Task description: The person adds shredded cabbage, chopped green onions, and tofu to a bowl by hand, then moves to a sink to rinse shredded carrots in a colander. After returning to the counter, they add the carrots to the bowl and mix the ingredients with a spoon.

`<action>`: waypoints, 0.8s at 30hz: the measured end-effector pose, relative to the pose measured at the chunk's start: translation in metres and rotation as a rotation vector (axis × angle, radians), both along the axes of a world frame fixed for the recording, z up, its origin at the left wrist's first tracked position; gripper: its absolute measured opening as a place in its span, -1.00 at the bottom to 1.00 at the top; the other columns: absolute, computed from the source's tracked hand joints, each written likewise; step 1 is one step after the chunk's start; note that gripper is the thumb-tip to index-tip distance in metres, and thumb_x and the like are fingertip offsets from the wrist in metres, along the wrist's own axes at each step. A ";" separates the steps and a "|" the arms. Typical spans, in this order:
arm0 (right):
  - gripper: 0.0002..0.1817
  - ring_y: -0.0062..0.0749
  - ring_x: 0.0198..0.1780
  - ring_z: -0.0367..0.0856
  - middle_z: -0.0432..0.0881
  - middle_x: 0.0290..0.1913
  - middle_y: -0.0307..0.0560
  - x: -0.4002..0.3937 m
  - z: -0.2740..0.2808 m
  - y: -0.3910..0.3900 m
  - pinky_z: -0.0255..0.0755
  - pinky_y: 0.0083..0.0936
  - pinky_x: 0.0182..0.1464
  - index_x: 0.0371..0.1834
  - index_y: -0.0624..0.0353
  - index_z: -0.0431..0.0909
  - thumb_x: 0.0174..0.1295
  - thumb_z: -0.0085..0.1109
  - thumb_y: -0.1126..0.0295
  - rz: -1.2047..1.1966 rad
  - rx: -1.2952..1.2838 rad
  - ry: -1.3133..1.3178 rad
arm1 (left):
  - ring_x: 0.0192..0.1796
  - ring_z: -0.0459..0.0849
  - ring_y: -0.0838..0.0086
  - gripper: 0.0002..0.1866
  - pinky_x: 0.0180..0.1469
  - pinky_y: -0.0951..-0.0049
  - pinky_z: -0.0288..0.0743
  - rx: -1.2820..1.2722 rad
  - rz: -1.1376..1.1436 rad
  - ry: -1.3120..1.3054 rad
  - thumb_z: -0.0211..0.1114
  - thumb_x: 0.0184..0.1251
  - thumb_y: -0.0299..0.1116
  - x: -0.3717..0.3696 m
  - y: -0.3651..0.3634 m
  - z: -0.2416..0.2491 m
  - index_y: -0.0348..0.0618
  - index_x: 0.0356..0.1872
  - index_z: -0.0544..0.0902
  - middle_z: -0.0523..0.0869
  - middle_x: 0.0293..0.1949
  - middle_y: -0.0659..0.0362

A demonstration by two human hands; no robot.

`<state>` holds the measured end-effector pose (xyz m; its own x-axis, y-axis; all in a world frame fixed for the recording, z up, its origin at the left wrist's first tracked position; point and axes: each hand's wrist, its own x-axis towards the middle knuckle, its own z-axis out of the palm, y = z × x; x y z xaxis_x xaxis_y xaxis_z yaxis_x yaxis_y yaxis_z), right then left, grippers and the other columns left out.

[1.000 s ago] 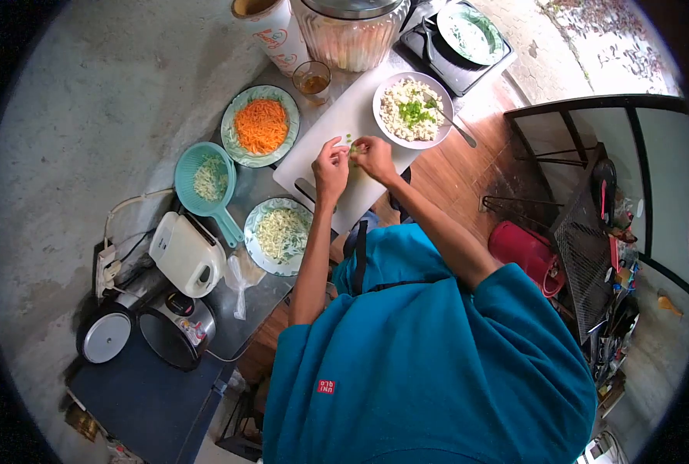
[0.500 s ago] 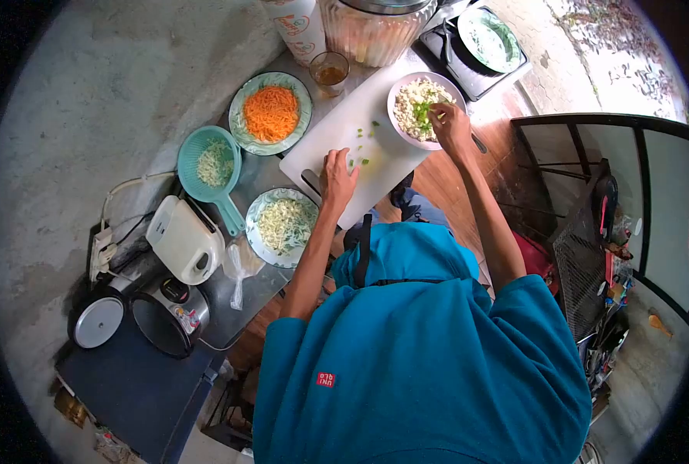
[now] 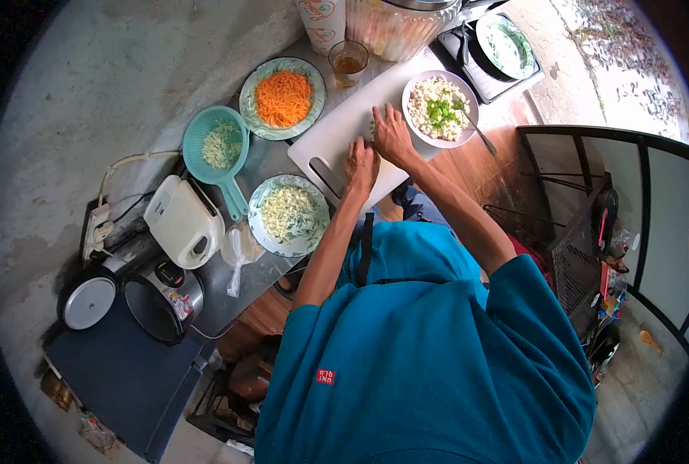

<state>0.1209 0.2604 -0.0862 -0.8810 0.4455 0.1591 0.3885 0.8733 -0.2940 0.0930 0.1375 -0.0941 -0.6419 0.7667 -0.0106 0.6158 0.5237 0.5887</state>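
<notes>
Both my hands are over the white cutting board [image 3: 344, 124]. My right hand [image 3: 393, 139] reaches down with its fingers spread, the tips at the board beside a few chopped green pieces [image 3: 372, 127]. Close to it, my left hand [image 3: 362, 165] rests on the board, its fingers slightly bent and apart, with no object visible in it. What lies under the fingers is hidden. At the board's right end stands a white bowl [image 3: 474, 99] of pale diced food topped with chopped greens [image 3: 442, 111]. A spoon [image 3: 484, 138] leans out over its rim.
Left of the board are a plate of shredded carrot [image 3: 283, 98], a green strainer [image 3: 197, 147] and a plate of pale shreds [image 3: 286, 213]. A glass [image 3: 349, 65] and large ribbed container [image 3: 387, 35] stand behind; a stove with a pan [image 3: 490, 63] is at back right.
My right hand has left the bowl and come down left onto the board beside my left hand. My left hand moved slightly right. The scattered green pieces are mostly out of sight, and the spoon now shows.
</notes>
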 end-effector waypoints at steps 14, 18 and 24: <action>-0.77 0.01 -0.05 0.49 0.49 -0.17 0.14 0.005 -0.010 -0.004 0.51 -0.21 -0.12 -0.22 0.25 0.54 0.03 0.16 0.43 0.179 -0.244 -0.193 | -0.08 0.55 -0.05 -0.80 -0.05 0.08 0.44 0.040 0.139 0.002 -0.01 0.22 -0.58 -0.008 -0.013 -0.009 -0.43 -0.18 0.50 0.52 -0.15 -0.20; -0.86 0.09 -0.27 0.58 0.55 -0.32 0.16 0.005 -0.014 -0.009 0.52 -0.15 -0.22 -0.41 0.29 0.58 0.01 0.16 0.44 0.142 -0.234 -0.137 | -0.13 0.56 -0.09 -0.84 -0.10 0.09 0.47 -0.085 0.110 -0.087 0.01 0.17 -0.60 -0.015 -0.008 0.002 -0.43 -0.27 0.52 0.52 -0.21 -0.20; -0.88 -0.18 -0.46 0.67 0.66 -0.49 0.06 0.009 0.002 0.003 0.58 -0.38 -0.34 -0.42 0.37 0.63 0.03 0.19 0.51 -0.071 -0.600 0.009 | -0.18 0.60 -0.04 -0.90 -0.13 0.13 0.52 -0.014 0.124 -0.008 0.20 0.07 -0.55 -0.020 -0.010 -0.008 -0.34 -0.37 0.57 0.57 -0.23 -0.12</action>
